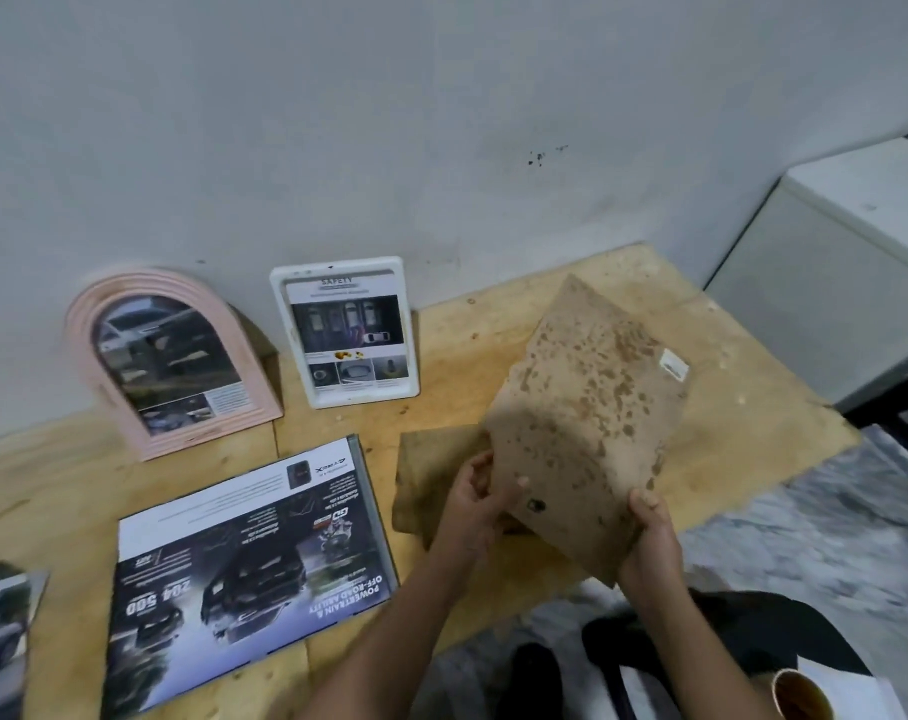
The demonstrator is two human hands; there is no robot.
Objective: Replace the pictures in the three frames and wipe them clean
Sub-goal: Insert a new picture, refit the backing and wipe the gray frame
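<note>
Nearest the person, at the lower right edge of view, is the rim of a cup. Just beyond it, both forearms reach out over the near edge of a plywood table.

The right hand has its fingers curled round the near corner of a brown, stained cloth. The left hand pinches the cloth's left edge, with the thumb on top. Between them the cloth is lifted off the table and tilts up and away, with a small white label near its far edge. A brown piece lies flat on the table under the left hand. Whether it is part of the same cloth cannot be told.

To the left, a large car print lies flat on the table, and another picture is cut off by the left edge of view.

Farther back, two frames stand on the table, leaning on the wall. A pink frame, arched, is on the left and a white frame stands just to its right, each holding a car picture. A white cabinet stands at the far right, beside the table.
</note>
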